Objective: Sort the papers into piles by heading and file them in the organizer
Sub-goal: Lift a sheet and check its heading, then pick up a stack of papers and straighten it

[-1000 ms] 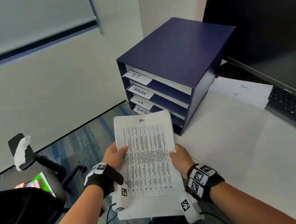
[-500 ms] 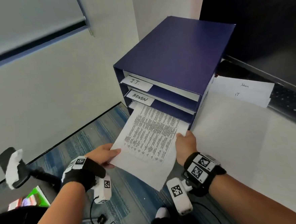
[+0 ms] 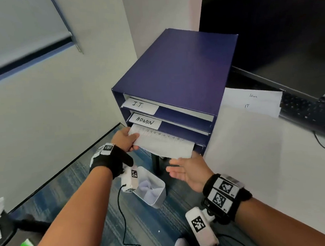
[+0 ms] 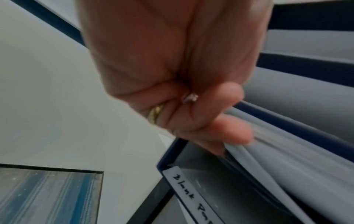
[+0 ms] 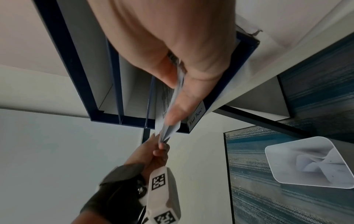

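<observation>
The stack of printed papers (image 3: 164, 144) is most of the way into the third slot of the dark blue organizer (image 3: 175, 72), the one under the slots labelled "I.T." (image 3: 138, 104) and "ADMIN" (image 3: 145, 120); its near edge sticks out of the opening and sags a little. The left hand (image 3: 125, 139) pinches the stack's near left corner, thumb on top and fingers curled beneath, as the left wrist view shows. The right hand (image 3: 188, 170) sits at the near right corner with its fingers fairly straight. In the head view it looks open-palmed just below the edge, while the right wrist view shows the thumb and fingers lying along the sheets, so I would call it a flat guiding touch, not a firm grip.

The sheets look light, thin and floppy. I judge they will buckle if pushed from one corner, so both near corners, or flat pressure along the near edge, should slide them in square. The edges may fan or catch on the shelf lip.

Below this slot is a bottom tray labelled "Blank Paper" (image 4: 193, 201). The organizer stands at the left end of a white desk (image 3: 257, 164). To its right lie loose sheets (image 3: 252, 103) with handwritten "Admin" and "IT" headings, partly under a black keyboard (image 3: 311, 112), with a dark monitor (image 3: 276, 28) behind. A pale wall and roller blind (image 3: 16, 27) are to the left. On the blue carpet below sits a white bin (image 3: 150, 187) with crumpled paper in it.
</observation>
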A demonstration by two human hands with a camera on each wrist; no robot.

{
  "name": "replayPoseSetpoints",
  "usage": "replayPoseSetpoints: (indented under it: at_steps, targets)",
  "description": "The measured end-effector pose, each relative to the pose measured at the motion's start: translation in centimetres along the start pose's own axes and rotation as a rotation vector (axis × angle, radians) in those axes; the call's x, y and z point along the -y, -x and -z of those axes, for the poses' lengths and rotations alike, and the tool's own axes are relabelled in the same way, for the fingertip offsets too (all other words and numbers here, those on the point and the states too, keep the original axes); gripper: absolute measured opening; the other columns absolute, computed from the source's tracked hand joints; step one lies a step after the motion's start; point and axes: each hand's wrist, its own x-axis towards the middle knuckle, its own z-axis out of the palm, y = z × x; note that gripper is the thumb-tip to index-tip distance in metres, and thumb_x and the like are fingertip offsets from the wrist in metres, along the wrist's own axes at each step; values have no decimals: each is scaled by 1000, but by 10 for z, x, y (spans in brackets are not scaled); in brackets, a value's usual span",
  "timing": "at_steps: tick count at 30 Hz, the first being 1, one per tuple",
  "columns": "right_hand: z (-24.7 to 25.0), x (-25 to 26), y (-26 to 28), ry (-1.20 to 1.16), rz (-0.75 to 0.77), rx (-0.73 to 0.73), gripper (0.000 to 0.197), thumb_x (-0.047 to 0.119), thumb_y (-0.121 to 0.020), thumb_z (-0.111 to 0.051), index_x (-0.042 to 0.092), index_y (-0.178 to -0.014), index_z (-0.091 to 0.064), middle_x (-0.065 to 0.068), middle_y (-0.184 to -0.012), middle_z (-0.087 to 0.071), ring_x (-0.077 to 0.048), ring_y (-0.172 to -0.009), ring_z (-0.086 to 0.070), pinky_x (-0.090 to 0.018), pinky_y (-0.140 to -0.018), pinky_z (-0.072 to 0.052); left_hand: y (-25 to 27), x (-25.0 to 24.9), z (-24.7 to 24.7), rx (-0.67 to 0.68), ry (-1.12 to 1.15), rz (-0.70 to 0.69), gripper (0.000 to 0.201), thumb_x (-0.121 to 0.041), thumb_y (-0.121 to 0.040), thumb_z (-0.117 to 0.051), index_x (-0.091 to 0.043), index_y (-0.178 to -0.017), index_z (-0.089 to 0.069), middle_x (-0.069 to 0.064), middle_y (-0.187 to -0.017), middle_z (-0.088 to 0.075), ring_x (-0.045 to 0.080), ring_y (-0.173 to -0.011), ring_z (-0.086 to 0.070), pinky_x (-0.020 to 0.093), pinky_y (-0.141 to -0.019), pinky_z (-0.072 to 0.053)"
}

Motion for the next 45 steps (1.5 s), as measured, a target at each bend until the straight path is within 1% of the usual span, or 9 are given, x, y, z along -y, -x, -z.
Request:
replayPoseSetpoints:
  at_steps: [4,10,16,20,26,33,36,39,45]
  targets:
    - [-7,8,-11,-126,33,-104,10,-3,-100,-31,-3,-105,-40,-25,-90,-59,-31,-77,-64,-32,-69,-58,-10,-4,-18,-159,100,14,14,-21,-91,-62,-7,-89,-62,8,-71,-63,4,-32,-55,13,-36,-45]
    - [-13,16,-23,-243,39,-169,41,4,-103,-19,-16,-136,-31,-30,-137,-46,-35,-111,-56,-41,-98,-44,-15,-3,-29,-235,399,155,12,-13,-87,-66,-4,-95,-63,6,-67,-71,9,-57,-68,25,-75,-57]
    - [-12,15,-16,-349,66,-137,40,1,-101,-30,-12,-138,-32,-29,-143,-39,-41,-135,-38,-42,-100,-43,-5,-7,-33,-220,568,75,5,-2,-91,-58,-2,-87,-63,12,-83,-67,8,-62,-68,13,-58,-55]
    - [12,10,-5,-173,-10,-115,20,6,-100,-43,5,-118,-51,-14,-110,-62,-28,-92,-65,-39,-83,-53,0,14,-45,-227,552,76,15,-13,-94,-56,-9,-80,-57,9,-73,-64,6,-45,-62,17,-44,-52]
    - [72,12,4,118,-81,-282,24,9,-99,-41,11,-81,-56,-4,-72,-58,-17,-60,-55,-22,-51,-46,20,17,-95,-89,530,325,41,-33,-97,-32,-10,-69,-50,1,-40,-57,17,-35,-51,16,-38,-41]
    - [156,30,-3,555,96,-600,30,11,-91,-47,-1,-112,-65,-22,-109,-66,-32,-94,-62,-39,-85,-53,43,5,-160,27,292,343,29,-6,-97,-30,-9,-74,-46,13,-60,-55,21,-49,-53,16,-34,-43]
    - [190,40,1,815,41,-786,34,15,-94,-40,5,-120,-61,-20,-124,-58,-36,-114,-54,-40,-98,-46,54,7,-181,103,-6,279,24,-10,-93,-40,-6,-77,-58,15,-74,-66,24,-64,-64,34,-68,-59]
    - [222,40,6,824,-63,-835,42,17,-92,-45,13,-133,-45,-17,-135,-43,-35,-121,-46,-38,-100,-42,71,-8,-192,44,-365,184,30,-19,-92,-45,0,-101,-66,19,-111,-65,35,-106,-59,31,-88,-43]
    - [253,36,2,786,13,-698,40,-1,-87,-48,3,-127,-43,-13,-105,-53,-31,-101,-56,-33,-88,-46,91,-24,-210,176,-542,186,37,-32,-83,-51,-5,-105,-64,16,-106,-66,28,-83,-55,27,-74,-42]
